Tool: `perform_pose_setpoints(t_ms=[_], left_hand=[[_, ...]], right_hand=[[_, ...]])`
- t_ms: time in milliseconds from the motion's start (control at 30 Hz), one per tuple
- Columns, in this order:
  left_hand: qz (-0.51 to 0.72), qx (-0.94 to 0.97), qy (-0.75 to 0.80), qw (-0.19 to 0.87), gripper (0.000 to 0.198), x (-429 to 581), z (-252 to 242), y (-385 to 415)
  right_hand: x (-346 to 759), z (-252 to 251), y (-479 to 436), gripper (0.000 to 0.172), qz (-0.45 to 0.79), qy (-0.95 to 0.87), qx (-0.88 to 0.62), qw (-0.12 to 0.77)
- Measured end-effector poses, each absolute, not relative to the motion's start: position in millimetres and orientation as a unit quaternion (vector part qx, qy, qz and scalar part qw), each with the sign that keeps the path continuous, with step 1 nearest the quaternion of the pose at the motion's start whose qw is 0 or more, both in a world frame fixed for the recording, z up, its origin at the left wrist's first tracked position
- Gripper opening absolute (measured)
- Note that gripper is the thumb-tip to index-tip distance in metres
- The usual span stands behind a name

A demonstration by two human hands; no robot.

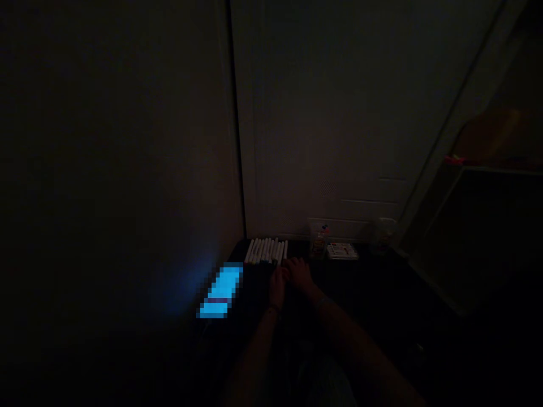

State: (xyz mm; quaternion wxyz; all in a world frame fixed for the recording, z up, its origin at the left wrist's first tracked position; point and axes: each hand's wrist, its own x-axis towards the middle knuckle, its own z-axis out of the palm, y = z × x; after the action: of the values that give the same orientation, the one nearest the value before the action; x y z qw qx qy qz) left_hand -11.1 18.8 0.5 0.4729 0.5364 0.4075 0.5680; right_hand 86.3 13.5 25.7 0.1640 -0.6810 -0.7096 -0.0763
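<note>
The room is very dark. My left hand [276,287] and my right hand [299,271] are close together on a dark table surface [365,282], just in front of a row of white markers [266,251]. Their fingers are bunched near each other, but it is too dim to see whether anything is held. A glowing blue screen [221,290] lies flat to the left of my left hand.
A small jar [318,242] and a flat printed box [341,251] stand behind my right hand by the wall. A clear cup [384,234] is farther right. A dark framed panel [479,237] leans at the right.
</note>
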Motion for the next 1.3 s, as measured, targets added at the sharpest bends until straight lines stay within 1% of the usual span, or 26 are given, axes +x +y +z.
perform_pose_setpoints(t_ms=[167,267,433,533,600,700,767,867,967,1100,1200,1300], left_hand=[[0.567,0.544,0.415,0.458,0.055,-13,0,19],[0.571,0.54,0.417,0.457,0.054,-13,-1,19],[0.571,0.533,0.406,0.474,0.055,-12,-1,20],[0.566,0.535,0.416,0.47,0.055,-12,-1,20],[0.559,0.546,0.421,0.462,0.053,-13,0,20],[0.56,0.566,0.426,0.429,0.043,-13,1,20],[0.589,0.564,0.431,0.386,0.037,-14,2,20],[0.625,0.55,0.424,0.357,0.042,-13,5,20],[0.604,0.564,0.401,0.395,0.047,-12,8,17],[0.562,0.583,0.411,0.418,0.038,-13,6,17],[0.556,0.578,0.429,0.417,0.037,-14,3,20],[0.569,0.564,0.439,0.407,0.038,-16,0,23]], right_hand=[[84,30,17,0.025,-0.067,-0.676,-0.717,0.156],[87,28,20,0.023,-0.044,-0.666,-0.727,0.16],[98,18,10,0.021,-0.001,-0.668,-0.716,0.203],[106,12,-6,0.023,0.019,-0.663,-0.696,0.274],[112,9,-19,0.024,0.051,-0.652,-0.669,0.352],[122,8,-35,0.028,0.126,-0.611,-0.622,0.473],[129,8,-42,0.032,0.187,-0.59,-0.593,0.516],[136,9,-47,0.034,0.234,-0.577,-0.566,0.541],[139,7,-48,0.038,0.225,-0.554,-0.57,0.564],[140,6,-46,0.041,0.187,-0.499,-0.599,0.597],[140,8,-46,0.041,0.188,-0.496,-0.607,0.592],[138,12,-48,0.038,0.18,-0.504,-0.611,0.583]])
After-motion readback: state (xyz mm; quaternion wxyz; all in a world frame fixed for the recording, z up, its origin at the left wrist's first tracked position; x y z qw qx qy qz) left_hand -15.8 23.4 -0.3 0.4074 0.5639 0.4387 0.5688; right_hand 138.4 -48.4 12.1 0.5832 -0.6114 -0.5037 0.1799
